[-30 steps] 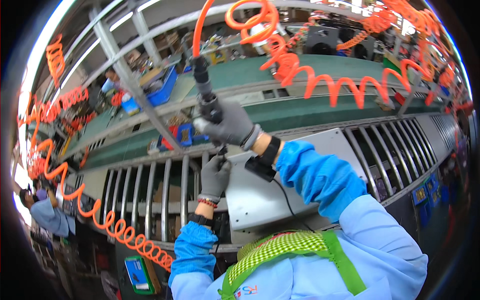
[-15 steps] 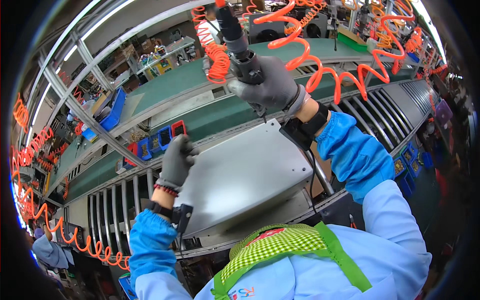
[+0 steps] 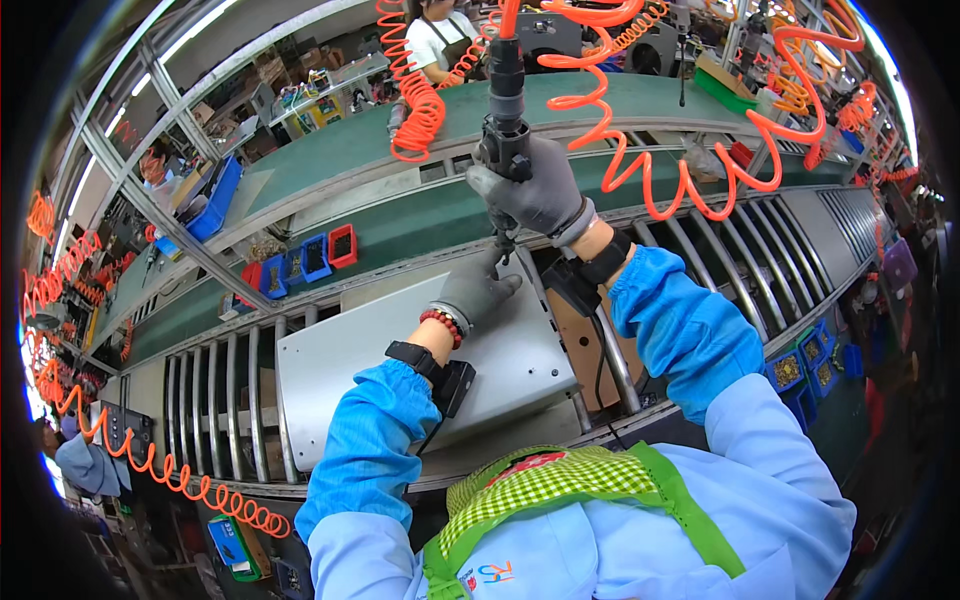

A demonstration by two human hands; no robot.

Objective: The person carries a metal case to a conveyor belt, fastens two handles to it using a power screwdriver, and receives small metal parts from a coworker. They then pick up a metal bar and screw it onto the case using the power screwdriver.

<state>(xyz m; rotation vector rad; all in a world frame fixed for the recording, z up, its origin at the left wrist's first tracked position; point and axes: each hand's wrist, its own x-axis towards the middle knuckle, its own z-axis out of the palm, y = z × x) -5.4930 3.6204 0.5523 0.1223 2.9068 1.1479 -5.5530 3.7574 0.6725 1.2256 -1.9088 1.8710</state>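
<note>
A pneumatic screwdriver (image 3: 507, 95) points downward, my gloved right hand (image 3: 540, 190) wrapped round its grip. Its bit comes down by the far right corner of a grey sheet-metal panel (image 3: 430, 360), which lies on the rollers in front of me. My left hand (image 3: 478, 288), also in a grey glove, reaches over the panel to that same corner. Its fingertips are drawn together at the bit's end; whatever they pinch there is too small or hidden to make out. Small dark holes or screws show near the panel's edges.
Small red and blue bins (image 3: 318, 257) of hardware stand beyond the panel to the left. More blue bins (image 3: 785, 372) are at the right. Orange coiled air hoses (image 3: 690, 190) hang across the far side. Another person (image 3: 440, 40) works beyond the green conveyor (image 3: 350, 170).
My left hand has moved right across the panel to the bit. The panel now sits further left and turned. The screwdriver stands more upright.
</note>
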